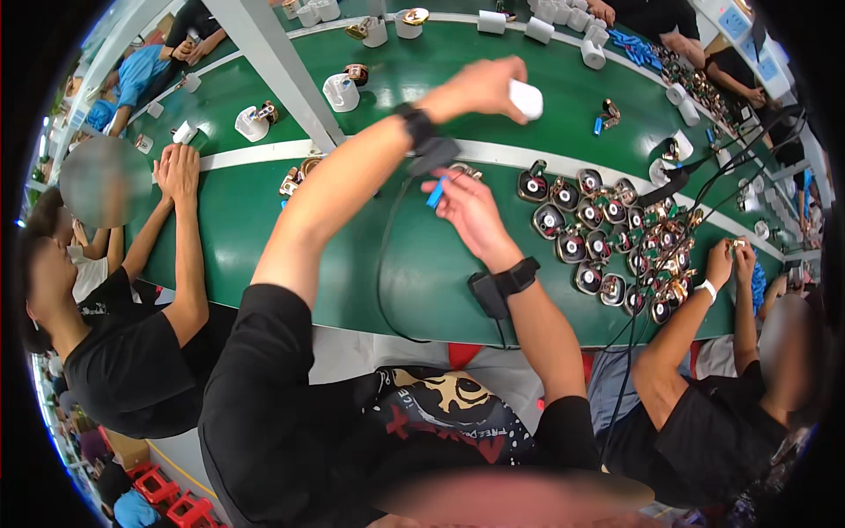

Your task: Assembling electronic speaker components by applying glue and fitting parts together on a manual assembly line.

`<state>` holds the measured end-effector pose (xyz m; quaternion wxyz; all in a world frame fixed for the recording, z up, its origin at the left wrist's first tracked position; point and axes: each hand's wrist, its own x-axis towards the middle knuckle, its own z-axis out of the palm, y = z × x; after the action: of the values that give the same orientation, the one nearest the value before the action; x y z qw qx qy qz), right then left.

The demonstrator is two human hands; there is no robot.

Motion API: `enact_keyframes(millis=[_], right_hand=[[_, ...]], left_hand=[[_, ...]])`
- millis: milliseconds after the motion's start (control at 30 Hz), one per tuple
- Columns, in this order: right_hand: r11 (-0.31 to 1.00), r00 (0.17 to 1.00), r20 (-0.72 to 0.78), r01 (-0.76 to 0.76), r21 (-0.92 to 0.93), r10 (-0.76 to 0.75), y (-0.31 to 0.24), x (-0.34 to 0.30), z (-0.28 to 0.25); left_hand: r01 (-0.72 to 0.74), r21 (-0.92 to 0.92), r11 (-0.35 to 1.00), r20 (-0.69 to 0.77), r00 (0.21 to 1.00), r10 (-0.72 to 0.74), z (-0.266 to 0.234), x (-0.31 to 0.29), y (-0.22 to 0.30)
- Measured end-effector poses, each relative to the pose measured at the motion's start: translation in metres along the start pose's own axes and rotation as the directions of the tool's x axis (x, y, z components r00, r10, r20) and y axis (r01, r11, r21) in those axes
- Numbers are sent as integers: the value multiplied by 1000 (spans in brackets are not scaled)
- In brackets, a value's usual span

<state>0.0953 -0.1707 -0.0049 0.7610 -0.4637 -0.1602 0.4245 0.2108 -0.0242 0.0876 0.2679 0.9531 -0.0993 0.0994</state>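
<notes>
My left hand [489, 90] reaches over the far side of the green bench, its fingers closed round a white rounded plastic housing [526, 100]. Nearer to me, my right hand [473, 214] is palm up, with a blue cylindrical battery [436, 193] between its curled fingers. A small metallic part [464, 171] shows at those fingertips, mostly hidden. To the right of my right hand lie many round black speaker assemblies [570, 245] with gold and silver frames. Dark straps with small boxes sit on both my wrists.
A pale strip [502, 155] divides the green bench [440, 295]. White housings with parts [341, 91] stand along the far belt, and blue batteries [635, 50] are heaped far right. Dark cables [635, 326] hang at right. Co-workers sit on both sides; a white post [277, 66] rises at left.
</notes>
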Motion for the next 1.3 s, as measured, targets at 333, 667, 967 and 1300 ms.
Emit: enact_keyframes(millis=[333, 667, 967, 1300], right_hand=[[928, 885, -281, 367, -67, -370, -10, 3, 6], [772, 704, -329, 524, -358, -630, -15, 4, 1], [621, 698, -157, 483, -617, -699, -34, 3, -13], [462, 729, 119, 542, -703, -674, -45, 2, -21]], left_hand=[[157, -220, 963, -324, 919, -224, -11, -171, 1], [141, -612, 778, 18, 986, -165, 40, -171, 1], [22, -848, 530, -26, 996, -82, 55, -168, -17], [58, -850, 524, 48, 998, -32, 51, -173, -20]])
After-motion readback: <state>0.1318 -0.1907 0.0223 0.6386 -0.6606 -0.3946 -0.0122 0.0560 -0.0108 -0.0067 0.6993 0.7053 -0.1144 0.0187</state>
